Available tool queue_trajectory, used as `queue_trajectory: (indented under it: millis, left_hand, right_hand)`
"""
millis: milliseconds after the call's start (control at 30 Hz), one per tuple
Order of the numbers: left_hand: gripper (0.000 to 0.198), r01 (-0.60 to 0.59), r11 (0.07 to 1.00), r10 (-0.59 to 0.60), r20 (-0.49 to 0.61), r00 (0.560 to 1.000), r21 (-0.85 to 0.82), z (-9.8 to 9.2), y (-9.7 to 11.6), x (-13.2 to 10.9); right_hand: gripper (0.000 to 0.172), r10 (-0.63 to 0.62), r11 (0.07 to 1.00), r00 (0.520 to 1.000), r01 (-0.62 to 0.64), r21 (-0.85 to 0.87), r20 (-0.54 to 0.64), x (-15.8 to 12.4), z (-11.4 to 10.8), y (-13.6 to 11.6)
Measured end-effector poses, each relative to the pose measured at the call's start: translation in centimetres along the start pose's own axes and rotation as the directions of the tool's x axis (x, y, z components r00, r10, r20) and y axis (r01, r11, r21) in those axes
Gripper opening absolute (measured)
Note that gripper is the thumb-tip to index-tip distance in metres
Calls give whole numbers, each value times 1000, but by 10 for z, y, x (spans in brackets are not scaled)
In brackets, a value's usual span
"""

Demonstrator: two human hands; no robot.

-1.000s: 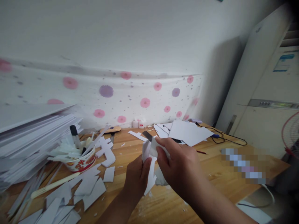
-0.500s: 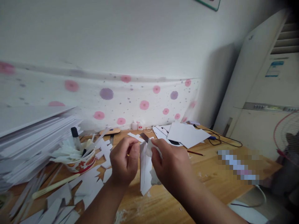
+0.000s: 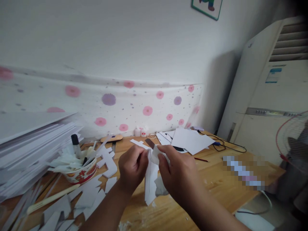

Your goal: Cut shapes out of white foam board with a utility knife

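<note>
Both hands meet above the wooden table (image 3: 216, 183) on a white cut paper piece (image 3: 150, 184) that hangs down between them. My left hand (image 3: 132, 168) is curled, its fingertips pinching the piece's upper left edge. My right hand (image 3: 176, 173) is closed on the upper right part, together with a crumpled white wad (image 3: 160, 189) and a dark flat blade-like strip (image 3: 149, 143) that sticks up past its fingers.
A bowl (image 3: 80, 173) stuffed with paper scraps and a marker stands at the left, beside a tall stack of white sheets (image 3: 26, 144). Paper offcuts (image 3: 89, 195) litter the near left. More sheets (image 3: 190, 141), glue bottles (image 3: 141, 131) and a cable (image 3: 228, 147) lie behind. A fan (image 3: 292, 141) stands at the right.
My left hand rose from under the paper piece to its upper edge and closed in against my right hand. The view has tilted upward a little.
</note>
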State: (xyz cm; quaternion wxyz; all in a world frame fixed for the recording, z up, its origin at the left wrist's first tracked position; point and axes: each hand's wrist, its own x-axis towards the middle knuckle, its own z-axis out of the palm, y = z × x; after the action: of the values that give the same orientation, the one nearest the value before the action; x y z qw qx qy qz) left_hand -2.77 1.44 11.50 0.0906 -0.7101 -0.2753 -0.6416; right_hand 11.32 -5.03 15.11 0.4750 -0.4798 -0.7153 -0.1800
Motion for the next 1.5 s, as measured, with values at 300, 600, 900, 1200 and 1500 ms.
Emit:
queue_trajectory:
  millis: [300,600,900,1200,1500]
  left_hand:
    - [18,-39,999,39,-24,999,-16,3,-2,0]
    - [19,-32,999,31,-32,999,-28,4,-2,1]
    - [17,-67,998,67,-19,998,11,6,-3,-1]
    - [13,-133,986,134,-2,991,100,5,-2,1]
    - [14,-151,977,152,6,988,150,7,-4,-1]
  right_hand:
    - [25,0,1000,999,1,-27,43,-2,-1,-3]
    - [23,-64,991,996,70,-117,56,-2,1,-4]
    - [22,-99,982,994,104,-157,38,-1,1,-3]
    - [22,-125,978,992,123,-170,-2,-3,1,-2]
    - [23,-163,967,987,161,-197,4,-5,-1,-3]
